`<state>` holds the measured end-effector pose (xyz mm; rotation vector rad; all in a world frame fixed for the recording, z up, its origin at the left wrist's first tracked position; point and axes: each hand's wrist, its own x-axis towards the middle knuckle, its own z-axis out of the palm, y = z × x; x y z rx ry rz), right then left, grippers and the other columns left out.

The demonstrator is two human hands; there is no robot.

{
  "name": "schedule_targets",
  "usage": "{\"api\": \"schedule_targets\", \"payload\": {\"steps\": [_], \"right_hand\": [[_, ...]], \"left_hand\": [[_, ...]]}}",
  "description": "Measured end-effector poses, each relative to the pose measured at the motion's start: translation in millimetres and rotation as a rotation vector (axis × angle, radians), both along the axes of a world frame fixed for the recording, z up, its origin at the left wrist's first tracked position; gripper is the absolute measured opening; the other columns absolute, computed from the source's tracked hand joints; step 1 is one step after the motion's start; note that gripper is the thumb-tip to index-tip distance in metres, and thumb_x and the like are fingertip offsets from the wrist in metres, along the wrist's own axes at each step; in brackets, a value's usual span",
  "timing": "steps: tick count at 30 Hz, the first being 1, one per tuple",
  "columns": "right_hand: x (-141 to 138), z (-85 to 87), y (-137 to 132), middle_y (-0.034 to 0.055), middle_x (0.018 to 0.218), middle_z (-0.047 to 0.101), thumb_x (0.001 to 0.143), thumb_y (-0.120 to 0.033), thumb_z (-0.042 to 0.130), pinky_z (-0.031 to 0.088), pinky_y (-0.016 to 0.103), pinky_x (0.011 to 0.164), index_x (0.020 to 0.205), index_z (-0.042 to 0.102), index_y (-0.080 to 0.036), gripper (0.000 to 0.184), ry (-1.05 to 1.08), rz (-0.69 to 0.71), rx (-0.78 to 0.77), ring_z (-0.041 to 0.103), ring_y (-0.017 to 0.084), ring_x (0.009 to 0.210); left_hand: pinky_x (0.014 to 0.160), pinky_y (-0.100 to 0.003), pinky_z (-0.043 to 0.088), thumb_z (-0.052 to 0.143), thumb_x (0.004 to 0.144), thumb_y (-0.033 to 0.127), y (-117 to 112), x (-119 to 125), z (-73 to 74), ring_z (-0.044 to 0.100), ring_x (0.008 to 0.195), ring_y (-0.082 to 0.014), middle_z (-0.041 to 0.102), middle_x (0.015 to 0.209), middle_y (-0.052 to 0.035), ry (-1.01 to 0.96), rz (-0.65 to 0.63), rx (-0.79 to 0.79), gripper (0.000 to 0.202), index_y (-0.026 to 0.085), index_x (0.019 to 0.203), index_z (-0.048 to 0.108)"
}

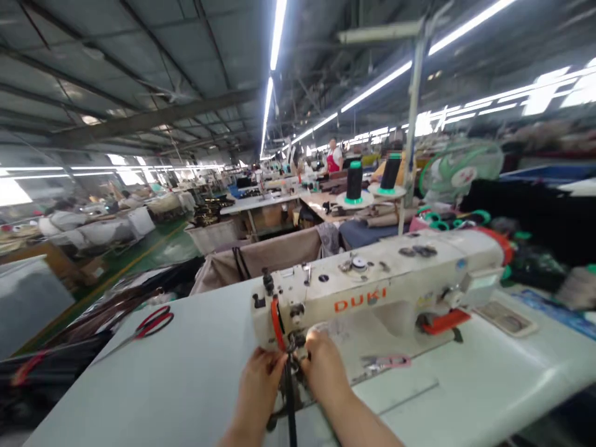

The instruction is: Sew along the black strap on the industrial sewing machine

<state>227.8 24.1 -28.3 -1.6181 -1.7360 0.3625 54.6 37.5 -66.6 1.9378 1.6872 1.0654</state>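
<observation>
A white sewing machine lettered "DUKI" stands on the pale table. A narrow black strip runs from beneath its needle area toward me, between my hands. Left of the needle, my left hand has thumb and fingers pinched at the strip's upper part. My right hand is on the other side, close against the presser foot, its fingers curled and closed; what they grip is hidden. Pink-handled thread snips lie on the machine bed to the right. Red-handled scissors rest on the table at the left.
Black thread cones stand on a rack behind the machine, beside a metal pole. A green fan is at the right. Beyond the table is a fabric-lined bin. Dark cloth hangs along the left edge. Other people work farther back.
</observation>
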Motion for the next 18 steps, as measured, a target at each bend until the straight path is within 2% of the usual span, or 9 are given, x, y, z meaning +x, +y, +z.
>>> {"api": "schedule_targets", "payload": {"steps": [2, 3, 5, 8, 13, 18], "right_hand": [[-1, -3.4, 3, 0.0061, 0.081, 0.076, 0.075, -0.002, 0.072, 0.048, 0.03, 0.074, 0.072, 0.073, -0.02, 0.019, -0.021, -0.029, 0.02, 0.07, 0.024, 0.084], [-1, -5.7, 5, 0.006, 0.082, 0.077, 0.073, -0.001, 0.072, 0.049, 0.031, 0.076, 0.072, 0.073, -0.021, 0.02, -0.026, -0.04, 0.024, 0.071, 0.025, 0.086], [-2, -10.4, 8, 0.0067, 0.085, 0.079, 0.07, -0.001, 0.073, 0.051, 0.033, 0.077, 0.072, 0.074, -0.023, 0.022, -0.027, -0.064, 0.019, 0.073, 0.028, 0.088], [-4, -16.1, 10, 0.008, 0.085, 0.08, 0.071, -0.006, 0.075, 0.053, 0.036, 0.077, 0.073, 0.075, -0.024, 0.018, -0.009, -0.088, -0.005, 0.075, 0.031, 0.088], [-6, -18.9, 10, 0.0085, 0.09, 0.081, 0.073, -0.01, 0.074, 0.054, 0.038, 0.081, 0.08, 0.078, -0.025, 0.017, 0.031, -0.095, -0.027, 0.075, 0.033, 0.093], [-7, -19.8, 12, 0.0069, 0.087, 0.081, 0.073, -0.011, 0.073, 0.053, 0.037, 0.08, 0.075, 0.076, -0.026, 0.015, 0.052, -0.103, -0.033, 0.074, 0.031, 0.091]], "left_hand": [[0.082, -0.034, 0.061, 0.058, 0.092, 0.039, 10, -3, -14.6, 0.075, 0.088, -0.0239, 0.076, 0.097, -0.0074, -0.044, -0.037, -0.032, 0.029, 0.025, 0.084, 0.082], [0.077, -0.033, 0.062, 0.06, 0.088, 0.041, 16, -4, -20.9, 0.076, 0.086, -0.0248, 0.077, 0.096, -0.0074, -0.052, -0.069, -0.084, 0.029, 0.025, 0.079, 0.082], [0.082, -0.032, 0.062, 0.058, 0.088, 0.043, 24, -6, -29.2, 0.076, 0.091, -0.0252, 0.078, 0.102, -0.0063, -0.076, -0.092, -0.087, 0.03, 0.027, 0.08, 0.082], [0.089, -0.031, 0.06, 0.057, 0.089, 0.044, 26, -7, -31.3, 0.076, 0.097, -0.0249, 0.078, 0.105, -0.0043, -0.084, -0.125, -0.1, 0.03, 0.03, 0.081, 0.082], [0.088, -0.029, 0.057, 0.051, 0.094, 0.04, 23, -5, -28.4, 0.074, 0.096, -0.0229, 0.077, 0.101, -0.0041, -0.057, -0.182, -0.098, 0.035, 0.031, 0.084, 0.083], [0.089, -0.027, 0.057, 0.054, 0.093, 0.04, 27, -4, -34.4, 0.074, 0.097, -0.0221, 0.077, 0.102, -0.0043, -0.087, -0.18, -0.072, 0.031, 0.03, 0.083, 0.082]]}}
